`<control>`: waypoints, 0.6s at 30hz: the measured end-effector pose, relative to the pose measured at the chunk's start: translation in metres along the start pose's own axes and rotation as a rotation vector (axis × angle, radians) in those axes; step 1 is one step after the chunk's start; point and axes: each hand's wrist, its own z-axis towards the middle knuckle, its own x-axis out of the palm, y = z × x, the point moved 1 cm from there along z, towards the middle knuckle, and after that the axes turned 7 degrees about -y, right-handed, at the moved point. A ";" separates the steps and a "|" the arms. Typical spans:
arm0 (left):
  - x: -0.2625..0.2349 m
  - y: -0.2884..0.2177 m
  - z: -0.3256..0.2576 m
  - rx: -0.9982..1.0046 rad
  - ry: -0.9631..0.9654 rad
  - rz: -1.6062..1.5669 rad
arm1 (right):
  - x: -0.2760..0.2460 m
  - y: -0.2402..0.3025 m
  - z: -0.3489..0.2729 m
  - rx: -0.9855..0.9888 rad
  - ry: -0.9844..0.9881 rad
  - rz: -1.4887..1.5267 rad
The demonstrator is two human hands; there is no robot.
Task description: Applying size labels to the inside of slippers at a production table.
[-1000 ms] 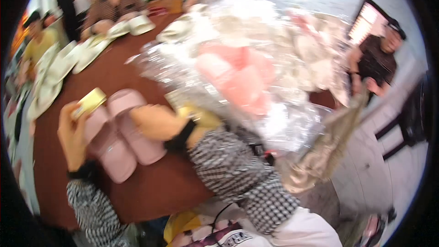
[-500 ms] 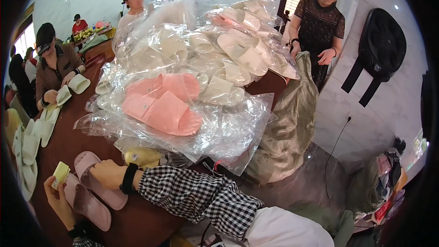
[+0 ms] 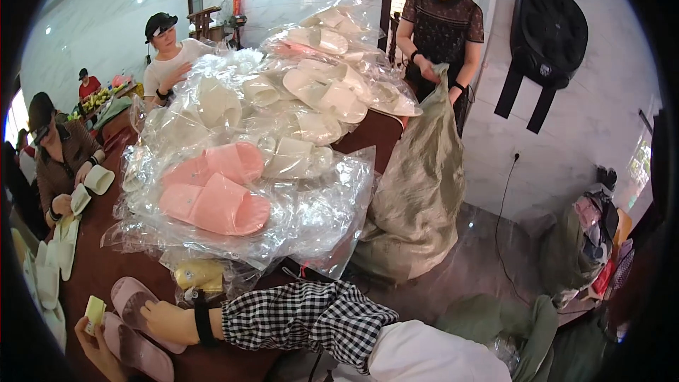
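At the lower left, my left hand (image 3: 101, 354) pinches a small pale-yellow pad (image 3: 95, 310) of paper or labels, held upright beside a pair of dusty-pink slippers. My right hand (image 3: 168, 322) reaches in from the right, its fingers closed together on the farther slipper (image 3: 126, 293) around its strap. What the fingertips touch is partly hidden. The nearer slipper (image 3: 141, 351) lies alongside, toe toward me, close to my left hand. Both slippers rest on the dark red tabletop (image 3: 109, 251).
A tall heap of clear-bagged slippers, mostly cream, with a coral pair (image 3: 219, 205) in front, fills the table's middle. A yellow bagged item (image 3: 199, 275) lies near my right wrist. White slippers (image 3: 48, 276) line the left. One co-worker (image 3: 445, 28) holds a large sack (image 3: 417, 205); others work at left.
The view has shifted, so the scene sits further left. The co-worker behind the heap has raised a hand; the one at right now grips the sack's top. My hands stay with the pad and slippers.
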 end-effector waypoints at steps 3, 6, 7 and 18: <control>0.004 -0.007 -0.003 0.034 0.000 -0.014 | 0.001 0.003 -0.010 -0.040 -0.085 -0.002; 0.007 -0.012 -0.005 0.058 -0.012 0.103 | 0.007 0.006 -0.013 -0.036 -0.111 -0.045; 0.008 -0.013 -0.005 0.083 -0.027 0.174 | 0.009 0.008 -0.012 -0.039 -0.181 -0.032; 0.015 -0.033 -0.013 0.026 -0.069 0.151 | 0.027 0.015 -0.008 0.086 -0.110 -0.009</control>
